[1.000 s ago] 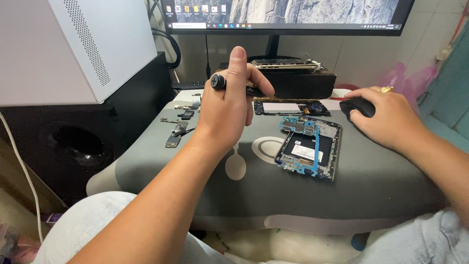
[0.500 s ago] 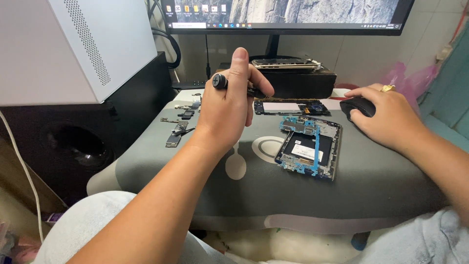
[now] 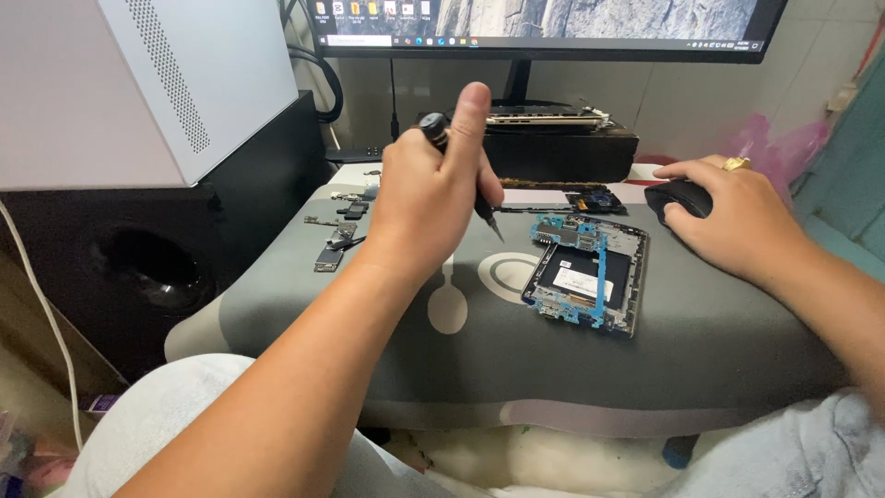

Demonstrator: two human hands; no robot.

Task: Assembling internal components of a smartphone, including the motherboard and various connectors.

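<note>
My left hand (image 3: 433, 198) is raised above the grey work mat (image 3: 461, 369) and grips a black screwdriver (image 3: 458, 171), its tip slanting down and right towards an opened phone. The opened phone (image 3: 590, 272) lies face down on the mat with its blue circuit board and frame exposed, just right of the screwdriver tip and apart from it. My right hand (image 3: 728, 217), wearing a gold ring, rests on a black computer mouse (image 3: 678, 196) at the mat's right rear.
Small removed phone parts (image 3: 336, 235) lie on the mat's left rear. A monitor (image 3: 553, 23) stands behind, with a black box (image 3: 562, 152) under it. A white case (image 3: 138, 83) and a black speaker (image 3: 147, 267) fill the left side.
My left hand has tilted the screwdriver so its tip points down towards the phone. My right hand stays on the mouse.
</note>
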